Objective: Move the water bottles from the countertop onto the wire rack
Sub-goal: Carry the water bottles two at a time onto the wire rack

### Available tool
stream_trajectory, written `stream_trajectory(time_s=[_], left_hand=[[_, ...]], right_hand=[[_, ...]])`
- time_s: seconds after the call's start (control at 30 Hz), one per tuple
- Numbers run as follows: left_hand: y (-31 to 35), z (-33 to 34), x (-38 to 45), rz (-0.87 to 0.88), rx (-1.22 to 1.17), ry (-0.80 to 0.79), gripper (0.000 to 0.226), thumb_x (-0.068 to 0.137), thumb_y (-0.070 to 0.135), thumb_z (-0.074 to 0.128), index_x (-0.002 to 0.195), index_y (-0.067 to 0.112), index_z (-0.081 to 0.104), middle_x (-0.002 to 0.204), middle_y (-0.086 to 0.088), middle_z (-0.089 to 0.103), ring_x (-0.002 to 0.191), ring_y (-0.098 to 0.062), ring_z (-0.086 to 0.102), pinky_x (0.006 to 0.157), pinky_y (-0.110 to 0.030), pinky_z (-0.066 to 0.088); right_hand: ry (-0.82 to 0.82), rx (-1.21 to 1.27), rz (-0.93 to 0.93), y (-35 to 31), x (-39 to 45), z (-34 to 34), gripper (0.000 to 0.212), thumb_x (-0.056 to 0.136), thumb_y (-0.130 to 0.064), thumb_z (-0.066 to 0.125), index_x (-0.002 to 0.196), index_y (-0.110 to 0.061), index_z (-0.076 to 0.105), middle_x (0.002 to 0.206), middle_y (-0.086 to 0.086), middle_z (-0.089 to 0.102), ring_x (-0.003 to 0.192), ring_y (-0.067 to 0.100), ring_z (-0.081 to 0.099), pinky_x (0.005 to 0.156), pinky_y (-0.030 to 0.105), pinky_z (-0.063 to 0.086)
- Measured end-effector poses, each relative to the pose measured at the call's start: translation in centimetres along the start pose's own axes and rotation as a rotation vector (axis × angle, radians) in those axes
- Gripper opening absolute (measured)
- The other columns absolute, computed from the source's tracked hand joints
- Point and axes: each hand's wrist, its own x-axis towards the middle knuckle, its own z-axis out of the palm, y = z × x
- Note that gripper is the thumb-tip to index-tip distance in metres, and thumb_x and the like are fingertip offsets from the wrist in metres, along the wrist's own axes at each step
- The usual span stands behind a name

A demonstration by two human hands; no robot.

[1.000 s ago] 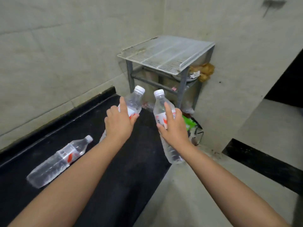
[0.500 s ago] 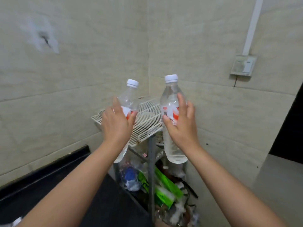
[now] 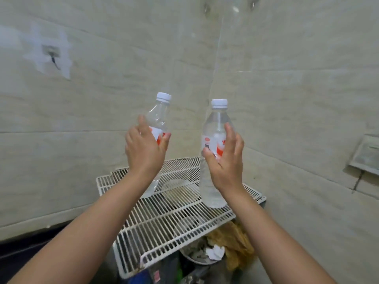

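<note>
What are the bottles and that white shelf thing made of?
The two bottles look like thin clear plastic: you see the wall through them, and their white caps look like matte plastic. The wire rack seems to be metal wire with a white coating, going by its thin straight bars.

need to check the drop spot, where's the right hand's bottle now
In the head view the right bottle stands upright on the wire rack, near its right edge by the wall corner, with the right hand opened around it.
</note>
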Motion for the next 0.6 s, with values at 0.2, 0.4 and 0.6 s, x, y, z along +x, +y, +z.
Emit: stream_trajectory(time_s=[0.2, 0.4, 0.6], left_hand=[[-2.9, 4.3, 1.8, -0.189, -0.029, 0.148, 0.073, 0.089, 0.035, 0.053, 0.143, 0.0, 0.018, 0.133, -0.028, 0.038, 0.122, -0.038, 0.034, 0.101, -0.045, 0.029], [-5.4, 9.3, 3.9, -0.379, 0.078, 0.281, 0.073, 0.088, 0.033, 0.055, 0.143, 0.002, 0.018, 0.135, -0.026, 0.037, 0.124, -0.037, 0.033, 0.1, -0.045, 0.031], [-8.1, 13.1, 7.7, -0.533, 0.082, 0.368, 0.072, 0.086, 0.027, 0.06, 0.142, 0.005, 0.02, 0.141, -0.021, 0.033, 0.131, -0.033, 0.027, 0.105, -0.045, 0.028]], right_hand=[[-0.156, 0.112, 0.07, 5.7, 3.3, 6.1, 0.064, 0.084, -0.012, 0.062, 0.139, -0.012, 0.03, 0.132, 0.018, 0.031, 0.097, 0.014, 0.042, 0.085, 0.021, 0.037], [-0.321, 0.25, 0.048, 11.4, 6.6, 14.6, 0.062, 0.08, -0.008, 0.065, 0.135, -0.009, 0.035, 0.128, 0.022, 0.033, 0.105, 0.034, 0.051, 0.092, 0.035, 0.044], [-0.321, 0.362, 0.023, 13.2, 8.8, 22.4, 0.068, 0.074, -0.004, 0.069, 0.118, -0.031, 0.025, 0.124, 0.028, 0.038, 0.102, 0.04, 0.05, 0.088, 0.039, 0.045]])
